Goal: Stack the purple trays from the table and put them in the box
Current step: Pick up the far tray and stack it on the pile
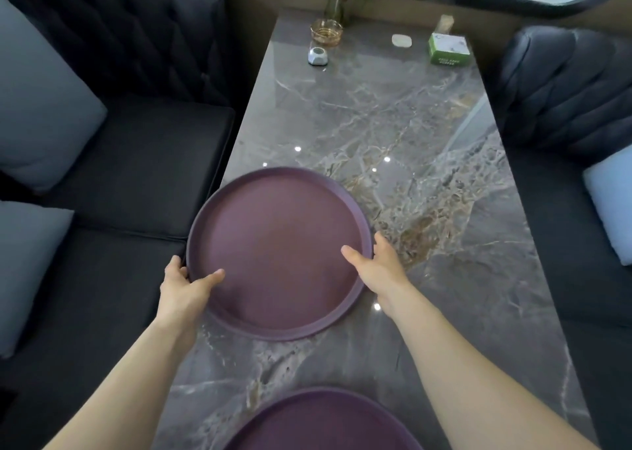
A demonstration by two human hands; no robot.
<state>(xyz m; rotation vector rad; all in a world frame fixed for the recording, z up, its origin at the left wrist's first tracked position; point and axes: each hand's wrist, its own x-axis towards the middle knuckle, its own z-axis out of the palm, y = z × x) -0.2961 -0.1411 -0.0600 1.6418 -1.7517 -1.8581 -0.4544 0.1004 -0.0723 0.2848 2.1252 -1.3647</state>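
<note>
A round purple tray point(280, 244) is in the middle of the marble table point(427, 210), overhanging its left edge slightly. My left hand point(184, 285) grips the tray's near-left rim, thumb on the inside. My right hand point(379, 268) holds the near-right rim, thumb resting inside and fingers around the outside. A second purple tray point(325, 422) lies at the near edge of the table, partly cut off by the frame. No box is in view.
At the far end of the table stand an amber glass ashtray point(326, 32), a small silver call button point(318, 56), a green tissue box point(448, 48), a white oval item point(402, 41) and a vase with a plant point(338, 1). Dark sofas with grey cushions flank both sides.
</note>
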